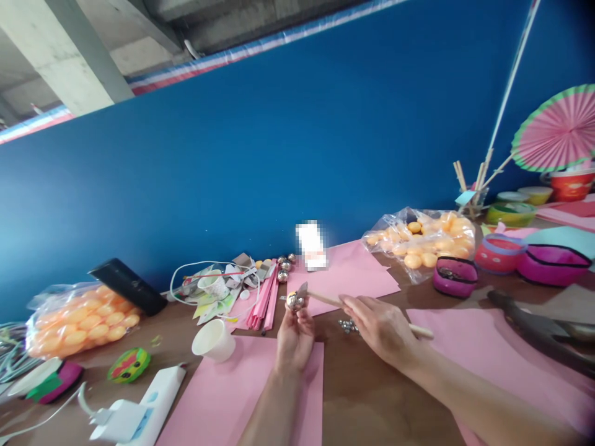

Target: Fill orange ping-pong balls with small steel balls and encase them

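Note:
My left hand point(296, 341) is raised over a pink sheet, its fingertips closed around a small shiny silver ball point(295, 302) with a yellowish patch. My right hand point(383, 325) grips a slim tool by its pale wooden handle point(325, 300), whose rear end sticks out behind the hand. The tool's flat grey tip point(303, 288) meets the top of the ball; whether it is bristle or blade I cannot tell. Small silvery pieces point(348, 325) lie on the table beside my right fingers. Several more silver balls point(283, 269) sit behind my left hand.
A white cup point(214, 341) stands on the left pink sheet point(242, 396). Bags of orange balls lie left point(83, 322) and right point(421, 238). A power strip point(158, 402), pink paper strips point(266, 300), a purple container point(454, 277) and a dark-handled tool point(534, 331) surround the work area.

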